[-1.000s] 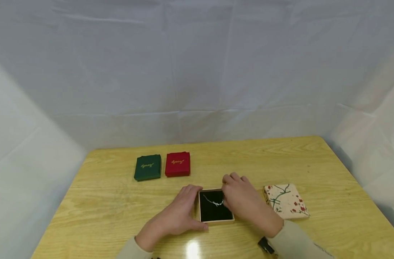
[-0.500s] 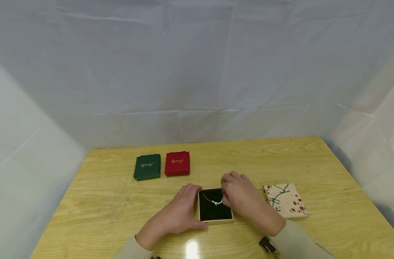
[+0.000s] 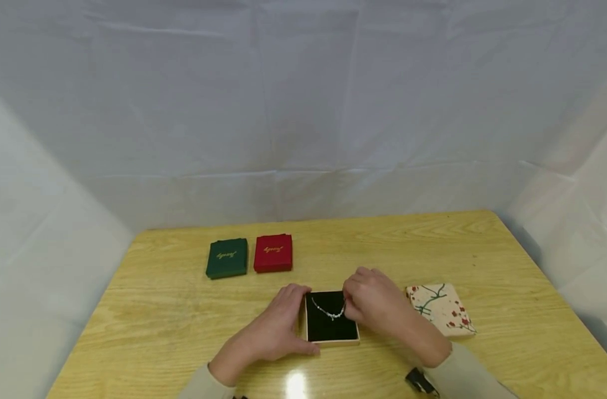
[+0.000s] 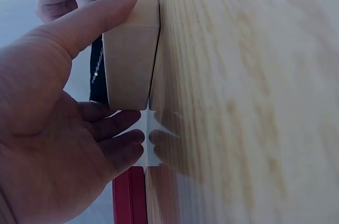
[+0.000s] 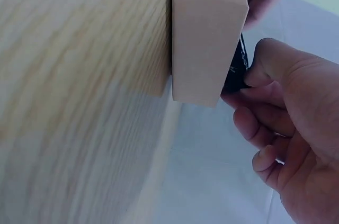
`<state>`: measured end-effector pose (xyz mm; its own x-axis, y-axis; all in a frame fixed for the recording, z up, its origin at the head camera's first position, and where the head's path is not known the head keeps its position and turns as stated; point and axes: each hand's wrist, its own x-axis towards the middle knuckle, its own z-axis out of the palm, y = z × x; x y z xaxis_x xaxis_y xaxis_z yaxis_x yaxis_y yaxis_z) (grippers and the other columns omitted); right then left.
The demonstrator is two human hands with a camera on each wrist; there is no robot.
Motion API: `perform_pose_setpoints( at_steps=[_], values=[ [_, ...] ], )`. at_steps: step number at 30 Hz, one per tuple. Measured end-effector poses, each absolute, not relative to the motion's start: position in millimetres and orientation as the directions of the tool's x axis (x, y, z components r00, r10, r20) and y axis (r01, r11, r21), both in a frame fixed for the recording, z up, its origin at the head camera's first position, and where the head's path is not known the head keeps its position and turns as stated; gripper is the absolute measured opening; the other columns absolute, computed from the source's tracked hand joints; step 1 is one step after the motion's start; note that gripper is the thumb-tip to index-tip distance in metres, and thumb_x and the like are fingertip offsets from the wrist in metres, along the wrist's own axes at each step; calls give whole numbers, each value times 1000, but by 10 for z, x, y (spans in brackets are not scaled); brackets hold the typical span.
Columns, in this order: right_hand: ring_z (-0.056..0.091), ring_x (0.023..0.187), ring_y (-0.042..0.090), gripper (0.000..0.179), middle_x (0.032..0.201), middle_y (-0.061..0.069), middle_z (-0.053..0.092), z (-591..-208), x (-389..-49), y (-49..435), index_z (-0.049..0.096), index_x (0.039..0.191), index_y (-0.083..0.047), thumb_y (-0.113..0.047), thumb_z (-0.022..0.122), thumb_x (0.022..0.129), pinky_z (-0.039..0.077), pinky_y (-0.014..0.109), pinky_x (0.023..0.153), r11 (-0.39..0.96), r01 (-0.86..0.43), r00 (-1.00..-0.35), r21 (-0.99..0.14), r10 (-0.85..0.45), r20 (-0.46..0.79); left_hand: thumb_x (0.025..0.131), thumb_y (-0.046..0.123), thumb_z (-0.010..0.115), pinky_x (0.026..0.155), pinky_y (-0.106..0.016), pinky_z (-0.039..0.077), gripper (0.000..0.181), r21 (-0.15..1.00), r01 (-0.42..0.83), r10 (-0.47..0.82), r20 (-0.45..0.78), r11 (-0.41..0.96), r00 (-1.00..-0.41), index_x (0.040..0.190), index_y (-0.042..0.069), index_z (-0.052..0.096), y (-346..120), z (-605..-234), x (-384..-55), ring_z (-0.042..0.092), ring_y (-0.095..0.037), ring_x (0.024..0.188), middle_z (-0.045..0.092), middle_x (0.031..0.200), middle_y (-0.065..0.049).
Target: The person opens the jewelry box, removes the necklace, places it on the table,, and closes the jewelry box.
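A small, shallow jewelry box (image 3: 335, 343) sits open near the table's front edge. On its black insert (image 3: 328, 331) a silver chain (image 3: 333, 316) with beads hangs in a curve. My left hand (image 3: 276, 328) holds the box from its left side, thumb (image 4: 108, 12) on the near wall and fingers round the far corner. At the far right corner my right hand (image 3: 378, 302) pinches the edge of the insert between thumb and forefinger, its other fingers curled. In the right wrist view the insert (image 5: 237, 73) shows above the box wall; my right fingers hide the chain's right end.
A floral-patterned lid (image 3: 440, 310) lies right of the box, beside my right forearm. Behind, a green box (image 3: 227, 257) and a red box (image 3: 273, 253) stand side by side. A black clip-like object (image 3: 419, 381) is next to my right sleeve.
My right hand has shifted slightly right, and the insert's right side has come up to cover the box's right rim. More of the chain shows. My left hand stays put.
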<state>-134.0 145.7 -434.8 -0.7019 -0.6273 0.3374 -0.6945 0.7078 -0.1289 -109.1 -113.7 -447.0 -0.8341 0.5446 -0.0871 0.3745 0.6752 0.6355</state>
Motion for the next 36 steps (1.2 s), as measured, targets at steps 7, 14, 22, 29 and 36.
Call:
perform_pose_setpoints(
  at_steps=[7,14,22,29,36],
  values=[
    [48,69,6,14,76,-9,61,-4309,-1318,1524,68,82,-16,-5,77,79,47,24,61,664,-683,-731,-304,-617,292,74,44,97,121,-50,34,110,639,367,542,-93,675,-835,156,2,38,-1142,-4474,-1092,41,-26,141,47,147,-7],
    [51,73,6,13,86,-10,59,-4288,-1295,1557,67,94,-19,-8,74,90,50,24,62,640,-585,-796,-498,-571,201,74,43,98,121,-50,35,109,652,351,538,-105,673,-836,156,2,38,-1144,-4463,-1099,40,-26,141,47,147,-7],
    [63,85,7,15,96,-11,67,-4292,-1327,1568,67,110,-18,-14,75,99,54,28,68,560,-463,-833,-686,-539,122,74,41,98,119,-50,37,108,652,353,538,-101,671,-837,155,2,39,-1136,-4462,-1101,41,-24,137,47,145,-6],
    [66,87,9,16,97,-9,69,-4306,-1344,1582,67,109,-18,-11,76,98,56,29,73,496,-391,-846,-775,-525,91,73,41,99,119,-49,37,109,642,368,539,-84,673,-838,155,1,40,-1130,-4470,-1093,42,-25,137,48,144,-7],
    [66,93,13,20,105,-5,68,-4284,-1352,1591,66,115,-13,-8,75,98,57,31,81,447,-367,-851,-816,-516,100,73,42,99,118,-50,39,108,660,346,534,-100,667,-839,155,2,40,-1133,-4466,-1095,42,-23,134,48,143,-4]
  ],
)
